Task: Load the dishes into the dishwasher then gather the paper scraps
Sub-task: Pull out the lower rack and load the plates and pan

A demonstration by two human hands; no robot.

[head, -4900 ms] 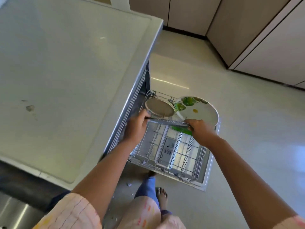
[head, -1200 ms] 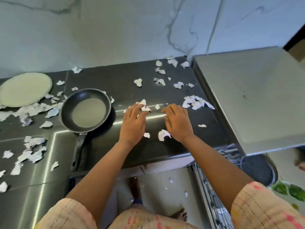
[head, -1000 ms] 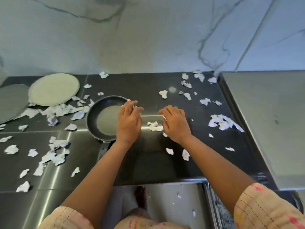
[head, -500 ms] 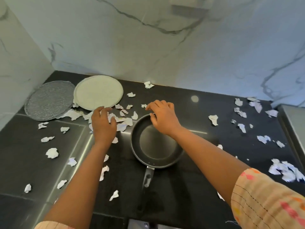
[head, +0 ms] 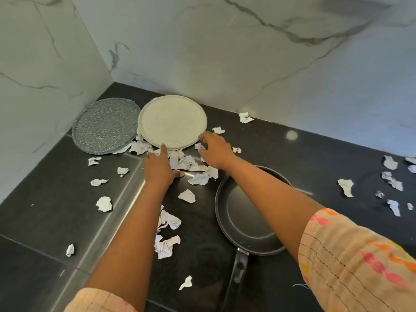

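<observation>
A dark speckled stone countertop (head: pixel 292 154) fills the lower view, crossed by a brushed metal strip (head: pixel 117 212) running diagonally. Behind the countertop and to its left, white marble wall panels with grey veins (head: pixel 225 52) meet in a corner.

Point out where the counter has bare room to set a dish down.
Bare black counter lies between the frying pan and the wall, short of the right-hand scraps. Crowded: scraps pile between both hands, before the cream plate and grey plate.
</observation>
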